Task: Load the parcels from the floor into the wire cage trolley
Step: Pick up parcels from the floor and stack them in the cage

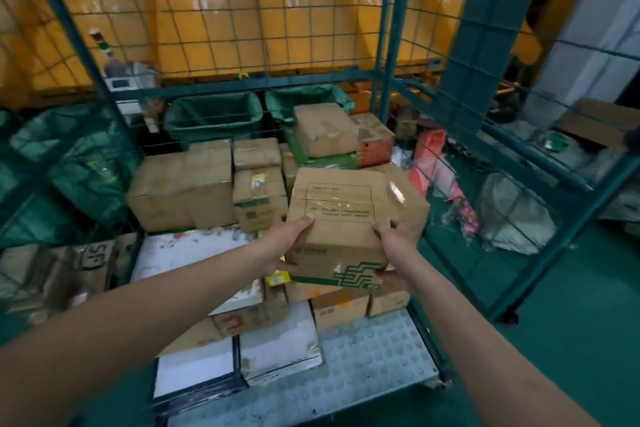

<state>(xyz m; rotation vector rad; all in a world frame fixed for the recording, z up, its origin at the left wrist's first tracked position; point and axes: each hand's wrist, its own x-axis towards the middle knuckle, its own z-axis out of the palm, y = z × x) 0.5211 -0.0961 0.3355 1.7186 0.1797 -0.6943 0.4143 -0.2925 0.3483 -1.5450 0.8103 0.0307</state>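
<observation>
Your left hand [289, 239] grips the near left corner of a cardboard parcel [353, 218], thumb on top and fingers wrapped under the edge; your right hand [394, 253] clasps the near right corner the same way. Both are closed firmly on the box, which hangs in the air, tilted slightly, over the front right of the stack inside the wire cage trolley [388, 45].

You look to be mid-placement: the parcel is already past the open front of the cage but not yet resting on anything. Beneath it sit small cartons [339, 308] (their tops seem roughly level, though your box hides most of them), and behind it a taller row of brown boxes [180, 191] lines the back. The dimpled trolley floor [374, 350] is bare at the near right.

Next you would likely lower it flat onto those cartons, square to its neighbours, and slide your fingers out from under before letting go
</observation>
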